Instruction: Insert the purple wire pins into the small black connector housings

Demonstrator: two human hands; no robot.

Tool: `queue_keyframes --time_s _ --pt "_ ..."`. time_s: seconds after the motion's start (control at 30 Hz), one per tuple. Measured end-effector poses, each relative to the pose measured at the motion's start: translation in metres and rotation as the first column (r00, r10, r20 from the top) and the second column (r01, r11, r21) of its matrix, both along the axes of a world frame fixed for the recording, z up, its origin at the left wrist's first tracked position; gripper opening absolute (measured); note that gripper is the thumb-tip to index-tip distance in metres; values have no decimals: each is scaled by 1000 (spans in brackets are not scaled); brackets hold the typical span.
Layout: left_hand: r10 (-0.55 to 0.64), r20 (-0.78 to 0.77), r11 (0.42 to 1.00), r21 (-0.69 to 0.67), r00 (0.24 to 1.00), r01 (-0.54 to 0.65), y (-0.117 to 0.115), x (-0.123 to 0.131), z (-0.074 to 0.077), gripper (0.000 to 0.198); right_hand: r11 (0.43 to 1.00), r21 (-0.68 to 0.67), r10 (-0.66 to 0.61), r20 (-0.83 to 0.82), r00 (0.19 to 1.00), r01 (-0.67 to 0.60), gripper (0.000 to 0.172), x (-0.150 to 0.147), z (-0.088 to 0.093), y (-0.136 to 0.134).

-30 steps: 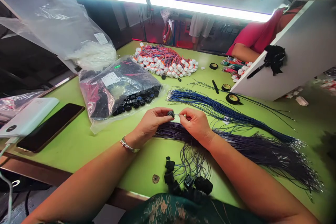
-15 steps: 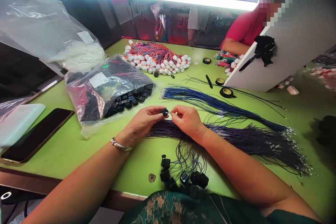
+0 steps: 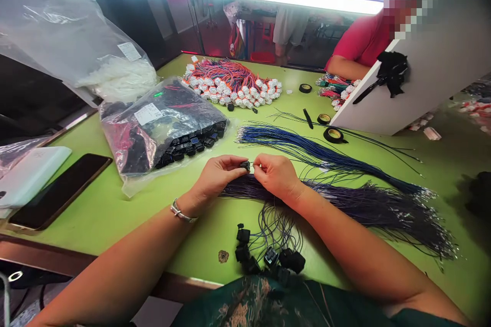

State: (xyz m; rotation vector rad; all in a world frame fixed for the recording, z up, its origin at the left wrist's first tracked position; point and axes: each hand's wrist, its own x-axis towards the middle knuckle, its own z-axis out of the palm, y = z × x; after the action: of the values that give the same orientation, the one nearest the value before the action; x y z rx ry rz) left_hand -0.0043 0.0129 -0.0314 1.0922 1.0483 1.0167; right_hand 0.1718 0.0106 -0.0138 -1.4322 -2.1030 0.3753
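Between thumb and fingers, my left hand pinches a small black connector housing. My right hand is closed in a pinch just to its right, on the thin end of a wire at the housing's face; whether the tip is inside cannot be made out. Under both hands lies a bundle of dark purple wires with metal terminals. Behind it rests a bundle of blue wires. Several black connectors with wires attached sit near the table's front edge, close to my body.
A clear bag of black connectors lies left of centre, with a phone farther left. White connectors on red wires are heaped at the back. Tape rolls lie by a white partition; a co-worker sits behind it.
The view has shifted slightly. My left hand has tilted the black connector, and both hands stay close together at it, the right still pinching the wire end.
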Motion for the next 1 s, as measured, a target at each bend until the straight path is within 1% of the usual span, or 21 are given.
queue_keyframes --time_s 0.1,0.2,0.23,0.33,0.4,0.57,0.63,0.8,0.87,0.93,1.0 --pt "-19 -46 1000 4 999 19 0 -1 -1 34 1000 1 17 20 1000 -17 13 -3 -4 -1" --pt "-26 -52 1000 14 998 27 1 -2 -3 34 999 23 39 23 999 -39 14 -5 -8 -2" --pt "-27 -39 1000 9 999 27 1 -2 -3 34 999 12 35 -8 999 -35 14 -6 -9 -1" --pt "-35 12 999 -28 999 36 2 -2 -3 34 997 -75 -12 -187 982 -2 8 -4 -10 1" --pt "-37 32 998 -50 999 39 3 -2 -3 34 996 -91 -26 -253 967 3 6 -2 -10 2" --pt "-29 62 997 -68 998 33 3 -3 -1 34 999 -37 2 -208 978 -10 7 -2 -9 2" --pt "-31 64 997 -65 997 36 2 -3 -1 34 999 -51 8 -191 982 -18 8 -3 -9 1" --pt "-41 12 998 -42 999 41 2 1 -2 34 996 -89 12 -135 991 -24 10 -8 -13 -1" --pt "-55 -11 998 -39 998 54 2 0 2 33 994 -104 9 -123 992 -22 11 -9 -13 -1" --pt "-93 -62 995 -47 994 91 3 -5 10 31 986 -158 35 -127 991 -55 11 -6 -7 0" --pt "-194 -156 980 -65 969 186 3 -15 21 28 965 -234 85 -152 985 -120 11 1 4 3"
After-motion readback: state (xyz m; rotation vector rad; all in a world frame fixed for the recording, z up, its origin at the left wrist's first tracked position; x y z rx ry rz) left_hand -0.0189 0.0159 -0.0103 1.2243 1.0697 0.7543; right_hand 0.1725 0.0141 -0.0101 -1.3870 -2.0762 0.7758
